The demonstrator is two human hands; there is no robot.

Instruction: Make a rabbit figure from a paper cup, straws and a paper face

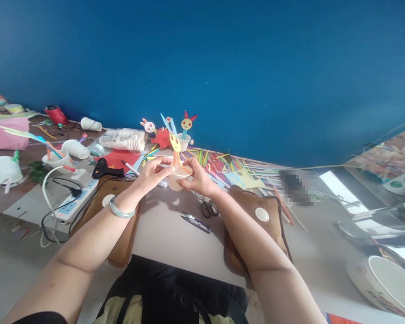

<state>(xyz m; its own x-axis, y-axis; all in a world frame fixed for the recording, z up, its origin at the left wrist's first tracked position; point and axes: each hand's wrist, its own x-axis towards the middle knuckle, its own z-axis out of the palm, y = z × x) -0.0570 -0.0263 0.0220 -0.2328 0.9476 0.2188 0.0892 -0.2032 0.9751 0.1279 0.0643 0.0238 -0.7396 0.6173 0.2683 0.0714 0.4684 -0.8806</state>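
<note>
Between my two hands, above the middle of the table, is a white paper cup [176, 183]. A yellow smiling paper face [175, 142] with blue ears rises from it on an orange strip stem [176, 160]. My left hand [156, 174] pinches at the cup's left rim, thumb and fingers close together. From the right, my right hand [197, 177] grips the cup with its thumb low and fingers near the rim. Black-handled scissors [209, 208] and small thread snips [196, 223] lie on the table below the cup.
A black glue gun [107, 169] and a white power strip [72, 200] with cables lie left. Brown cushions [251, 220] sit under both forearms. Colourful strips [219, 164], stacked cups [123, 140] and finished-looking paper figures [186, 123] line the wall. A large bowl [384, 283] stands right.
</note>
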